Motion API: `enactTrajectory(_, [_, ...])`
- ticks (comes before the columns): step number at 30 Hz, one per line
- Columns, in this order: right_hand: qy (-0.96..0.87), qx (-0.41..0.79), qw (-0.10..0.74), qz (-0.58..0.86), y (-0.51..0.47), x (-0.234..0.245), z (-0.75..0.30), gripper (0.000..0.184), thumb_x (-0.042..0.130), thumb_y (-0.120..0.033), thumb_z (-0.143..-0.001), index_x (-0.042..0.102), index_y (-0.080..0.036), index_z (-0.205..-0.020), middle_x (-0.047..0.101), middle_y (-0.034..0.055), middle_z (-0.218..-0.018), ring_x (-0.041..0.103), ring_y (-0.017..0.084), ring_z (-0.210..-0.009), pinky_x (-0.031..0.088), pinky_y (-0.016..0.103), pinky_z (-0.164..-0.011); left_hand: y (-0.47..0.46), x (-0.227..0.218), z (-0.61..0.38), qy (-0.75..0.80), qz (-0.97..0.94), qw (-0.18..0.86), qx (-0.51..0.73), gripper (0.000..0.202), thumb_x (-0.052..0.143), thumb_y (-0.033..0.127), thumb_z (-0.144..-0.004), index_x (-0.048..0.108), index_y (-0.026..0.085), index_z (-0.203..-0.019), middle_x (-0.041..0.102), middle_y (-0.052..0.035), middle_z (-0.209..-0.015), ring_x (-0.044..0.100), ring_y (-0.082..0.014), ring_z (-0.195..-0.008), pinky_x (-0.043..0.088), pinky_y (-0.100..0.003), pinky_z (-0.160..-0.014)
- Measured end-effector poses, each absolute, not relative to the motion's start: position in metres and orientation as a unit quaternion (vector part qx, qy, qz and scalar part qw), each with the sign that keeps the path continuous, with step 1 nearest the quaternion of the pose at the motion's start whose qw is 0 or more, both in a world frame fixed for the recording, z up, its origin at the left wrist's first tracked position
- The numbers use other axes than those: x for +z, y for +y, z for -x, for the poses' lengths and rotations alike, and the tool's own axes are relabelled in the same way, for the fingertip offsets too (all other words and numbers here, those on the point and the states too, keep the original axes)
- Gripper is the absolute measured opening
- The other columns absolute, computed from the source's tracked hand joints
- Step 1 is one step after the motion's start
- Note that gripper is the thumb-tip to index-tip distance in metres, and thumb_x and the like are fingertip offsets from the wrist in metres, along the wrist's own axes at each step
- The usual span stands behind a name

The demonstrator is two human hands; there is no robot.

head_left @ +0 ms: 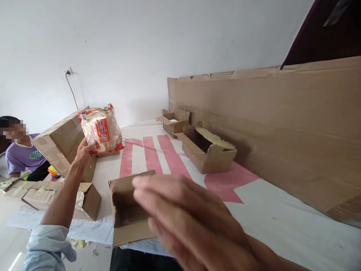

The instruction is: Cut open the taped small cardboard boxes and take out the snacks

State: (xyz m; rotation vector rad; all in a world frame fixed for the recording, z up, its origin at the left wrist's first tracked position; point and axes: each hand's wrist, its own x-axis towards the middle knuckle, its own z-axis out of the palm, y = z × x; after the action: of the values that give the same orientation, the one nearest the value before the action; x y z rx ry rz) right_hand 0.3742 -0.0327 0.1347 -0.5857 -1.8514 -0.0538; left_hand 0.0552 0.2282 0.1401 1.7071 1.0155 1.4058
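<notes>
My left hand grips the lower left edge of a red and clear plastic bag of rice crackers, raised in front of a large cardboard box at the left. My right hand is close to the camera and slightly blurred. Its fingers are stretched out, and no object shows in them. An open-topped cardboard box stands at the near table edge. My right hand covers part of this box's right side in the view; I cannot tell whether they touch.
Two open cardboard boxes, a larger one and a smaller one, stand along a tall cardboard panel. A large box and long taped boxes are at the left. A person in purple sits beyond. Red-striped cloth covers the table.
</notes>
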Motion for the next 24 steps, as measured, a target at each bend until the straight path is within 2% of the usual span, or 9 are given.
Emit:
enactTrajectory(3, [-0.773, -0.051, 0.527, 0.35, 0.005, 0.098, -0.396, 0.051, 0.059, -0.022, -0.1, 0.052, -0.028, -0.151, 0.073, 0.0114, -0.129, 0.071, 0.03, -0.119, 0.063, 0.047, -0.099, 0.243, 0.134, -0.038, 0.461, -0.694, 0.305, 0.462, 0.067, 0.088, 0.058, -0.065, 0.069, 0.019, -0.116, 0.078, -0.0069, -0.102, 0.073, -0.0214, -0.08, 0.059, -0.035, -0.076])
enactTrajectory(6, [-0.75, 0.021, 0.461, 0.474, 0.03, 0.05, -0.416, 0.049, 0.066, -0.034, -0.093, 0.059, -0.024, -0.141, 0.073, 0.0145, -0.128, 0.071, 0.034, -0.118, 0.063, 0.052, -0.095, 0.263, 0.125, -0.023, 0.501, -0.719, 0.286, 0.386, 0.059, 0.091, 0.054, -0.057, 0.071, 0.017, -0.098, 0.075, -0.0041, -0.086, 0.069, -0.0202, -0.071, 0.056, -0.032, -0.068])
enactTrajectory(9, [-0.733, 0.138, 0.394, 0.538, 0.037, 0.022, -0.427, 0.047, 0.066, -0.038, -0.089, 0.062, -0.026, -0.134, 0.076, 0.0117, -0.12, 0.075, 0.031, -0.105, 0.064, 0.045, -0.084, 0.289, 0.112, -0.013, 0.548, -0.744, 0.241, 0.297, 0.049, 0.09, 0.049, -0.051, 0.072, 0.018, -0.085, 0.072, -0.0022, -0.073, 0.066, -0.0222, -0.069, 0.052, -0.031, -0.065])
enactTrajectory(12, [-0.722, 0.213, 0.367, 0.547, 0.039, 0.014, -0.43, 0.028, 0.061, -0.036, -0.09, 0.067, -0.029, -0.116, 0.078, 0.0069, -0.1, 0.077, 0.027, -0.086, 0.06, 0.036, -0.069, 0.316, 0.1, -0.008, 0.591, -0.758, 0.174, 0.216, 0.04, 0.089, 0.04, -0.05, 0.074, 0.02, -0.081, 0.071, -0.0024, -0.071, 0.068, -0.0274, -0.078, 0.05, -0.033, -0.07])
enactTrajectory(14, [-0.716, 0.223, 0.365, 0.552, 0.044, 0.011, -0.431, 0.013, 0.055, -0.035, -0.092, 0.065, -0.029, -0.096, 0.076, 0.005, -0.085, 0.074, 0.025, -0.073, 0.055, 0.034, -0.061, 0.335, 0.093, -0.007, 0.613, -0.761, 0.132, 0.167, 0.037, 0.087, 0.037, -0.054, 0.076, 0.022, -0.086, 0.073, -0.0032, -0.077, 0.07, -0.0303, -0.086, 0.05, -0.035, -0.075])
enactTrajectory(17, [-0.701, 0.205, 0.373, 0.572, 0.056, 0.005, -0.438, 0.019, 0.045, -0.034, -0.093, 0.053, -0.029, -0.077, 0.065, 0.0017, -0.064, 0.062, 0.022, -0.055, 0.045, 0.032, -0.052, 0.361, 0.084, -0.012, 0.642, -0.756, 0.076, 0.106, 0.037, 0.085, 0.038, -0.067, 0.077, 0.023, -0.101, 0.077, -0.0057, -0.093, 0.07, -0.0323, -0.1, 0.051, -0.04, -0.087])
enactTrajectory(19, [-0.692, 0.211, 0.38, 0.576, 0.065, 0.003, -0.45, 0.022, 0.043, -0.036, -0.094, 0.05, -0.029, -0.074, 0.06, 0.0002, -0.06, 0.058, 0.02, -0.052, 0.042, 0.031, -0.051, 0.377, 0.077, -0.018, 0.658, -0.748, 0.037, 0.074, 0.038, 0.081, 0.041, -0.081, 0.074, 0.022, -0.113, 0.076, -0.008, -0.11, 0.068, -0.0314, -0.111, 0.05, -0.046, -0.098])
enactTrajectory(21, [-0.679, 0.221, 0.397, 0.577, 0.076, 0.004, -0.464, 0.022, 0.044, -0.038, -0.094, 0.052, -0.028, -0.075, 0.062, 0.0003, -0.064, 0.059, 0.02, -0.058, 0.045, 0.029, -0.054, 0.389, 0.068, -0.024, 0.673, -0.738, 0.001, 0.053, 0.039, 0.074, 0.044, -0.093, 0.07, 0.02, -0.123, 0.07, -0.0102, -0.127, 0.063, -0.0302, -0.122, 0.047, -0.052, -0.107])
enactTrajectory(24, [-0.663, 0.199, 0.418, 0.589, 0.102, 0.007, -0.48, 0.022, 0.048, -0.038, -0.09, 0.05, -0.027, -0.072, 0.059, -0.0007, -0.064, 0.057, 0.019, -0.061, 0.045, 0.028, -0.057, 0.397, 0.054, -0.028, 0.693, -0.719, -0.042, 0.042, 0.038, 0.068, 0.041, -0.098, 0.067, 0.02, -0.13, 0.063, -0.0119, -0.139, 0.054, -0.0331, -0.134, 0.039, -0.059, -0.114])
